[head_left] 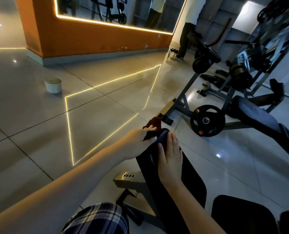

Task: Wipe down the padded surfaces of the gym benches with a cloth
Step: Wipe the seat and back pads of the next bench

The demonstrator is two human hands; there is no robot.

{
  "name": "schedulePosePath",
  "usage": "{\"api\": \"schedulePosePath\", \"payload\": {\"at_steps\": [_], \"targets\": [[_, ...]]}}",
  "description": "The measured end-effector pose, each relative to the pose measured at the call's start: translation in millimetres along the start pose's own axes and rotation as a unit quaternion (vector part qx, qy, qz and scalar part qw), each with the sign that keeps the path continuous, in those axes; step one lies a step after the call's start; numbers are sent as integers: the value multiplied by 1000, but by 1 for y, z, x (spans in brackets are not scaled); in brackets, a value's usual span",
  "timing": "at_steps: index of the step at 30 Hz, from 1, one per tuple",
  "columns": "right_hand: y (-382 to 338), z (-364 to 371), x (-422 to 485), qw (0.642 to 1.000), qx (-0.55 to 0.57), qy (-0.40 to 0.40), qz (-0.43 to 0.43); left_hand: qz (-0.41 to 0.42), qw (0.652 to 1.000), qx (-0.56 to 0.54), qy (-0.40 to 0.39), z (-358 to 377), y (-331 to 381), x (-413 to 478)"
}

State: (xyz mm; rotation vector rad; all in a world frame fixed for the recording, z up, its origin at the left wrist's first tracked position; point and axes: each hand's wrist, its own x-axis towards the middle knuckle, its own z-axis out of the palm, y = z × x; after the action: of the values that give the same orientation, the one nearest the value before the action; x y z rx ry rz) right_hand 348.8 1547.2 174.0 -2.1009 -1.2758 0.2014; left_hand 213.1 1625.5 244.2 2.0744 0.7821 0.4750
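A black padded bench back [187, 174] rises at an angle in the lower middle, its top end near the centre of the view. My left hand [140, 141] grips a dark brown cloth [154, 123] against the left side of that top end. My right hand [169, 157] lies flat on the pad just below the top, fingers straight. The black seat pad [241, 215] shows at the lower right.
A second dark bench [256, 117] stands at the right with a rack and a black weight plate [207, 120] leaning by it. A white bucket [53, 84] sits on the tiled floor at left. A person's legs [184, 41] stand far back by the orange mirrored wall.
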Motion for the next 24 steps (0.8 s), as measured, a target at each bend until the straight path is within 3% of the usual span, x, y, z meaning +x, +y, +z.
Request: {"api": "schedulePosePath", "payload": {"at_steps": [4, 6, 8, 13, 17, 24], "targets": [[0, 0, 0, 1000, -10, -2, -10, 35, 999, 12, 38, 33, -40, -20], [-1, -1, 1, 1000, -3, -5, -11, 82, 990, -30, 115, 60, -54, -32], [-2, -2, 2, 1000, 8, -11, -15, 73, 979, -64, 178, 82, -54, -40], [3, -6, 6, 997, 76, -18, -6, 15, 974, 30, 224, 84, -15, -31], [12, -15, 10, 972, 231, -38, 22, 28, 966, 19, 257, 90, -9, -20], [17, -23, 7, 950, 299, -78, 55, 56, 947, -57, 312, 155, -22, -58]]}}
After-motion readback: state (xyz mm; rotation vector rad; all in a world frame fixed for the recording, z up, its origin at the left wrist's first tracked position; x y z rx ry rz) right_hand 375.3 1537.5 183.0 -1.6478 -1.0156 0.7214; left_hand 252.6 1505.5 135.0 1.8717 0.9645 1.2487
